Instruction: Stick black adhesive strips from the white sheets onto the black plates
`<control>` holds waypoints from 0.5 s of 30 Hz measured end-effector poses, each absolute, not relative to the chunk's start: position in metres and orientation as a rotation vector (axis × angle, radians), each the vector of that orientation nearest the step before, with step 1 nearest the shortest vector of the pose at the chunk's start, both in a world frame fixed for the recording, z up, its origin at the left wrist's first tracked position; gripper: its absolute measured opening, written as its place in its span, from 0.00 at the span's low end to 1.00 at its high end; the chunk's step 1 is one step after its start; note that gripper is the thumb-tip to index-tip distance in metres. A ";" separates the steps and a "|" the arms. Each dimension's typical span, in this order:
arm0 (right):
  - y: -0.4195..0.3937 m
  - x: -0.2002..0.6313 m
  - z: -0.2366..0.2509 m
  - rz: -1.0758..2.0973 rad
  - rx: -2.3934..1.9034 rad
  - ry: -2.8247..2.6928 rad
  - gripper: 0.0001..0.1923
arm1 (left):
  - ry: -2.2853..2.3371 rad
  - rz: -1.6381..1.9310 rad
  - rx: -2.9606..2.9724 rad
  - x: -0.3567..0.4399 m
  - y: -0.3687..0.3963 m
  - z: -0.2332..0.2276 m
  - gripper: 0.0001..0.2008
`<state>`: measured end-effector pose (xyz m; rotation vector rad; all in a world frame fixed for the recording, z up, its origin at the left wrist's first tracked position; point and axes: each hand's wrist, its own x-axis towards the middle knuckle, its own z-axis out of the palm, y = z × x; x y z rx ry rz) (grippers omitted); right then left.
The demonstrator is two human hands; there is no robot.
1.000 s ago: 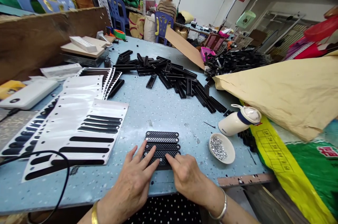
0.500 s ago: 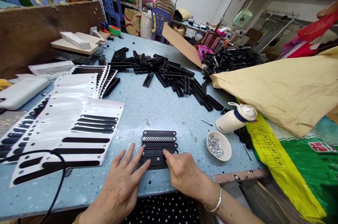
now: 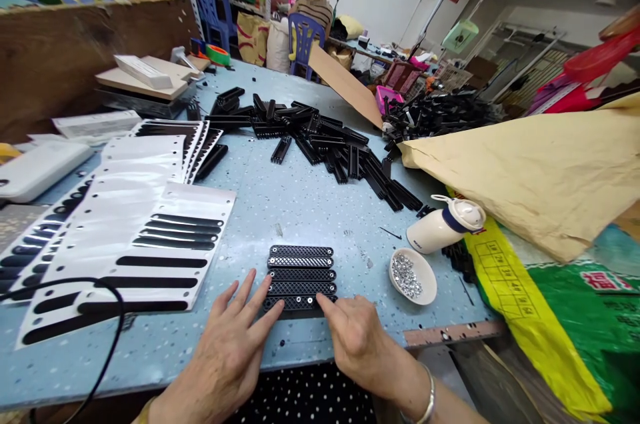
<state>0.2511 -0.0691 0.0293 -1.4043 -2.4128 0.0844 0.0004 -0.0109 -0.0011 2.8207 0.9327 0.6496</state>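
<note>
Closest to me, my left hand lies flat on the blue speckled table, fingers spread and open, the fingertips touching the left end of the nearest black strip. My right hand rests beside it, fingers loosely extended, gripping nothing, with the forefinger on the right end of that same strip.

Between the two hands sits the row of black strips: five narrow bars laid side by side, long edges touching. Each has rounded ends, a fine mesh-like textured face and small pale dots along it that look like screw holes. The second one from the far side looks greyer than the rest.

Just right of the row is a small white dish of tiny shiny metal bits, and beyond it a white bottle on its side. To the left lie white backing sheets carrying long black stickers, with a black cable curling over their near corner.

Farther out, a loose heap of black parts spreads across the table's middle. At the far end a person sits on a blue chair.
</note>
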 end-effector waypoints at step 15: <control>-0.079 0.257 0.025 0.141 -1.498 -2.594 0.32 | 0.931 0.664 2.809 0.000 -0.012 -0.003 0.28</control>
